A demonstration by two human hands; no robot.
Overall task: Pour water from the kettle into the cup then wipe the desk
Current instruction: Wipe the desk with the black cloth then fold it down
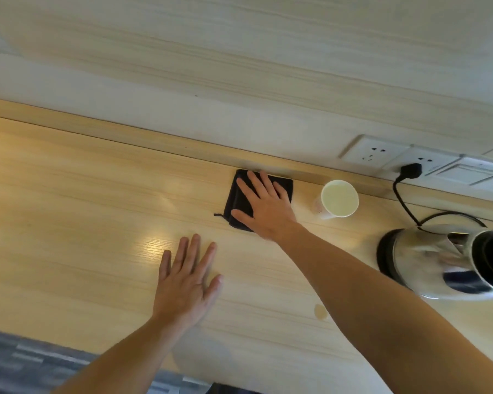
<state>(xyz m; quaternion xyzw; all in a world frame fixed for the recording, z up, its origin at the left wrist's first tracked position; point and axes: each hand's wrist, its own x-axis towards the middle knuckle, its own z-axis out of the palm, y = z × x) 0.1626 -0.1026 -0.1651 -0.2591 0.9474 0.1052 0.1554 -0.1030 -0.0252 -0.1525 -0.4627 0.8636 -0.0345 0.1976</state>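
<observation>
A folded black cloth [237,199] lies on the light wooden desk [69,194] near its back edge. My right hand [264,207] is pressed flat on the cloth, fingers spread toward the wall. My left hand [187,282] rests flat on the bare desk nearer to me, fingers apart, holding nothing. A white paper cup [339,198] with liquid in it stands to the right of the cloth. The steel kettle [444,260] sits on its black base at the right edge of the view, partly cut off.
A black plug and cord [404,180] run from white wall sockets [373,151] down to the kettle's base. A small round mark [320,311] shows on the desk near my right forearm. The desk's front edge and grey floor [26,362] are at the lower left.
</observation>
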